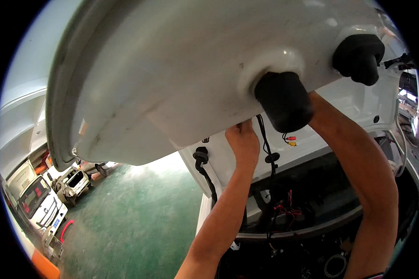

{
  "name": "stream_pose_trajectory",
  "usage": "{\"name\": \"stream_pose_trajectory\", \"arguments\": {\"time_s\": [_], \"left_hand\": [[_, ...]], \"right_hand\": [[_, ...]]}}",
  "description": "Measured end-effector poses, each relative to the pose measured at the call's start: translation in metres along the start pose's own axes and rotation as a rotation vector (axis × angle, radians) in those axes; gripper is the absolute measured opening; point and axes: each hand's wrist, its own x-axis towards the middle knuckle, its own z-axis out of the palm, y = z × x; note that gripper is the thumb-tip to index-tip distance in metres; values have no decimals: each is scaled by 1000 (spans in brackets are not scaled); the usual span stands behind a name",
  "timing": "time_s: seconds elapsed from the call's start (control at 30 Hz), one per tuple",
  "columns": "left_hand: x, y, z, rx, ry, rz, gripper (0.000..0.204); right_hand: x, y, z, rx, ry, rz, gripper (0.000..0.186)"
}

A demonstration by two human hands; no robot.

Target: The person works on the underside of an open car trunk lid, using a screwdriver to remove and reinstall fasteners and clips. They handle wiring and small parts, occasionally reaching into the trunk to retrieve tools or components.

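A large white vehicle panel (172, 79) hangs over the upper part of the view. My left hand (243, 136) is raised to its lower edge with the fingers curled. The fingertips are partly behind that edge, so what they hold cannot be made out. Beside this hand, thin black cables (264, 135) run downward. My right forearm (344, 135) reaches up behind the panel; the hand itself is hidden there. A black cylindrical rubber-like piece (284, 102) sticks out of the panel between my arms, and a second black stepped piece (361, 58) sits farther right.
Red and yellow plugs (291, 139) dangle beyond the cylinder. A black corrugated cable sleeve (205, 169) runs down the white body. Red wires (288, 209) lie in the dark opening below. Green floor (139, 204) spreads at left, with a white vehicle (42, 200) farther off.
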Motion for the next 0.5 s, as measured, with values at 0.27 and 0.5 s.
{"name": "stream_pose_trajectory", "arguments": {"time_s": [0.27, 0.5], "left_hand": [[3, -6, -4, -28, -63, 26, 43], [1, -9, 1, -137, -94, 54, 47]], "right_hand": [[2, 3, 29, 39, 187, 14, 10], [-3, -20, 78, 38, 275, 148, 11]]}}
